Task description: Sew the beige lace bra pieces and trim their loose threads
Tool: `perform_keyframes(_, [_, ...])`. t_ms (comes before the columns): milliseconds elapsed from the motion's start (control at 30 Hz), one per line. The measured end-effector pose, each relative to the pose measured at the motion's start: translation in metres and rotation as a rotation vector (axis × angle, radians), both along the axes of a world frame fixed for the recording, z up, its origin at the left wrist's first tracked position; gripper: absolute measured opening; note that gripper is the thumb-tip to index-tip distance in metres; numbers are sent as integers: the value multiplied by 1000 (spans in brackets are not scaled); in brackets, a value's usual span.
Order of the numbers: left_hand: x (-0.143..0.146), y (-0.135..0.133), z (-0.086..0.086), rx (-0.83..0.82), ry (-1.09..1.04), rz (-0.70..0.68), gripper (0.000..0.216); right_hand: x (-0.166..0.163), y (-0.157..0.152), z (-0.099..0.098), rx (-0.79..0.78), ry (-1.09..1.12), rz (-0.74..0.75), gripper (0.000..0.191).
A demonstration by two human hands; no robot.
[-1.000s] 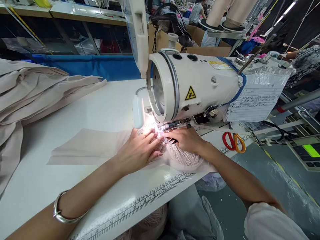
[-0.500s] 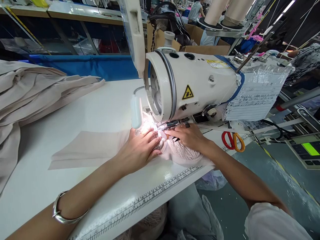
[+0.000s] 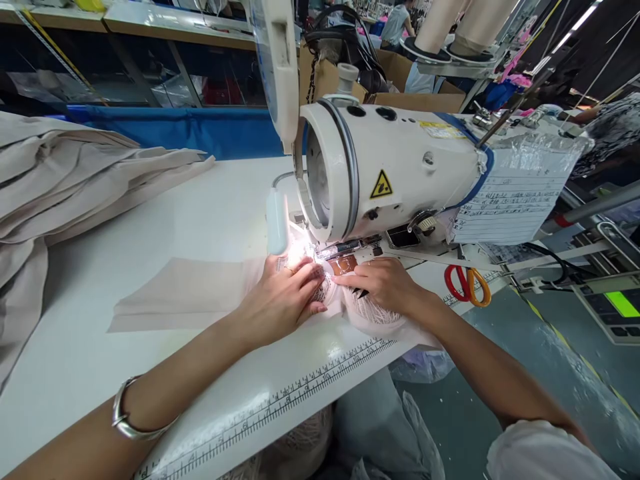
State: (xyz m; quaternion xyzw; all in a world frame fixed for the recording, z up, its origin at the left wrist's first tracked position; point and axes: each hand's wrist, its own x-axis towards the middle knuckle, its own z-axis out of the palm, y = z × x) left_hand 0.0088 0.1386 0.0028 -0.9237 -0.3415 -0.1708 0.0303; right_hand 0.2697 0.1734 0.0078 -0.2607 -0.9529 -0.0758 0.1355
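Pale pink lace fabric (image 3: 376, 308) lies bunched at the needle area of a white sewing machine (image 3: 400, 170). My left hand (image 3: 283, 290) presses on it just left of the needle, with lace between its thumb and curved fingers. To the right, my right hand (image 3: 383, 283) pinches the fabric edge with its fingertips. A dark pointed tool, perhaps thread snips (image 3: 361, 292), pokes out beneath that hand; its grip is hidden. A flat sheer strip (image 3: 175, 293) trails left from under my left hand. Bright lamp light washes out the needle.
A pile of beige fabric (image 3: 75, 180) covers the table's left side. Red-and-orange-handled scissors (image 3: 467, 285) lie at the right. A printed ruler (image 3: 300, 393) runs along the front edge. A handwritten sheet (image 3: 510, 193) hangs from the machine. Behind stands a cardboard box (image 3: 420, 100).
My right hand has shifted slightly toward me, uncovering a copper-coloured plate beside the needle. The left hand stays on the lace. The whole view has moved a little.
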Motion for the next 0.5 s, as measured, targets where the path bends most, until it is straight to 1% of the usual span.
perform_keyframes(133, [-1,0,-2,-3,6,-6,41,-5,4,3,-21,-10,-23,46])
perform_keyframes(267, [-2,1,-2,-25,36,31,47,-9,6,8,-102,-55,-92,47])
perform_keyframes(333, [-3,2,-1,-47,47,46,44,-11,7,9,-128,-67,-126,51])
perform_keyframes(500, [-4,5,1,-54,24,82,39,-15,11,8,-180,-106,-145,56])
